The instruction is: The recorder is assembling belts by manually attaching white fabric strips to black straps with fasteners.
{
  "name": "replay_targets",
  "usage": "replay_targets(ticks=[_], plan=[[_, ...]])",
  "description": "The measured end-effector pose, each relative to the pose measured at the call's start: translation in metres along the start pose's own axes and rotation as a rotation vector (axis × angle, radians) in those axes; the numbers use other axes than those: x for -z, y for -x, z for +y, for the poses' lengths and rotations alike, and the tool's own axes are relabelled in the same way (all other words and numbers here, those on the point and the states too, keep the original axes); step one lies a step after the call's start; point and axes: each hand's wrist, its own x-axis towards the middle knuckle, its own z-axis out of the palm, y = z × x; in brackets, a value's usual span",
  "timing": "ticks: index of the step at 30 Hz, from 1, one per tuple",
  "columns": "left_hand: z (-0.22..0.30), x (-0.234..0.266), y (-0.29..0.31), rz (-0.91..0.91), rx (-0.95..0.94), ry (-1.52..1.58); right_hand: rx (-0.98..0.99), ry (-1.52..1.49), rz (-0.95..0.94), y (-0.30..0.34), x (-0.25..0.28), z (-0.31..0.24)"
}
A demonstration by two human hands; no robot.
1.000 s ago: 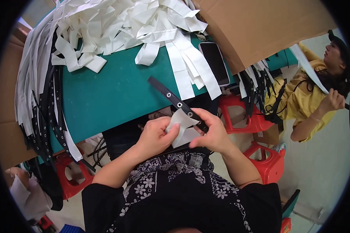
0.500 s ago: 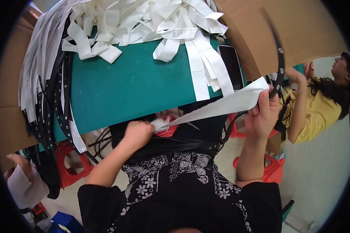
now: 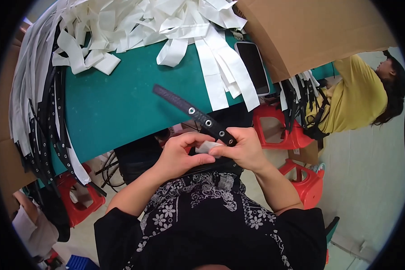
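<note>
Close to my body, just below the table's front edge, both hands meet. My right hand (image 3: 246,149) is closed, pinching a black belt (image 3: 199,116) with metal eyelets near its end. The belt's free part points up and left over the green table (image 3: 121,99). Between my hands a short bit of white strip (image 3: 207,147) shows; the right thumb presses on it. My left hand (image 3: 181,155) curls its fingers and thumb around the strip's other side. How far the strip wraps is hidden by the fingers.
White strips (image 3: 135,22) lie heaped at the back of the table, beside a smartphone (image 3: 253,67). Black eyelet belts and white strips (image 3: 45,112) hang at the left. A cardboard box (image 3: 319,31) stands right, near red stools (image 3: 303,182) and a co-worker in yellow (image 3: 362,96).
My hands have come together in front of me. The white strip, stretched between them before, now shows only as a short bit. The belt has swung leftward over the table.
</note>
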Motion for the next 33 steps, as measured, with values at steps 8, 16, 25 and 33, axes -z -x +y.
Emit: replay_targets(ticks=[8, 16, 25, 33], plan=[[-0.032, -0.009, 0.002, 0.066, 0.054, 0.171, 0.217, 0.126, 0.079, -0.010, -0.010, 0.023], [-0.028, 0.007, 0.020, 0.194, -0.052, 0.098, -0.017, -0.137, -0.189, -0.013, 0.032, -0.006], [-0.018, 0.024, 0.031, 0.258, -0.325, -0.527, 0.224, 0.408, -0.157, 0.027, 0.060, -0.045], [-0.017, 0.030, 0.033, 0.134, -0.146, -0.391, -0.086, 0.297, -0.145, 0.040, 0.065, -0.041]])
